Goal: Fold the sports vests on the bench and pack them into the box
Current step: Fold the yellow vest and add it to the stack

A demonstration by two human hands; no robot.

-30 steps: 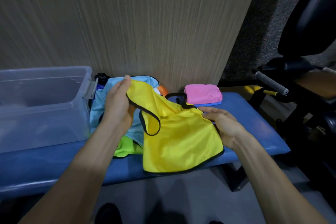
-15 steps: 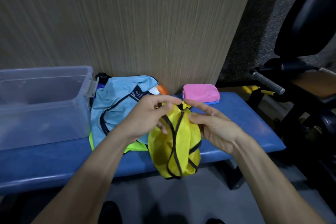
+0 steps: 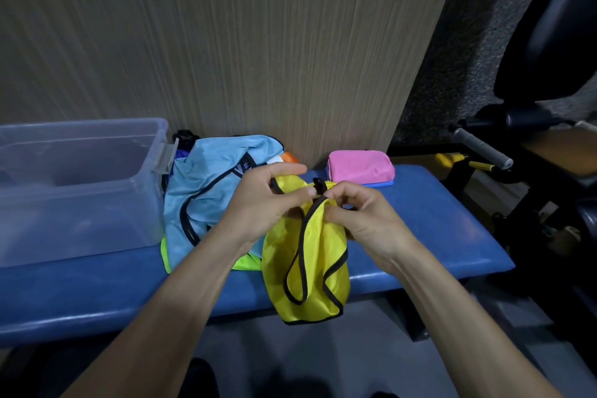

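Note:
A yellow vest with black trim hangs bunched over the front edge of the blue bench. My left hand and my right hand both pinch its top edge, close together above the bench. A light blue vest lies crumpled on the bench behind my left hand, on top of a neon green vest. A folded pink vest sits on a blue folded one at the back of the bench. The clear plastic box stands at the left end.
A wood-grain wall panel rises right behind the bench. Black gym equipment with a grey handle stands to the right. A bit of orange fabric peeks out behind the light blue vest. Grey floor lies below the bench's front edge.
The yellow vest was spread wide between my hands; my hands came together at its top and it now hangs folded and bunched. My left hand left the light blue vest's area.

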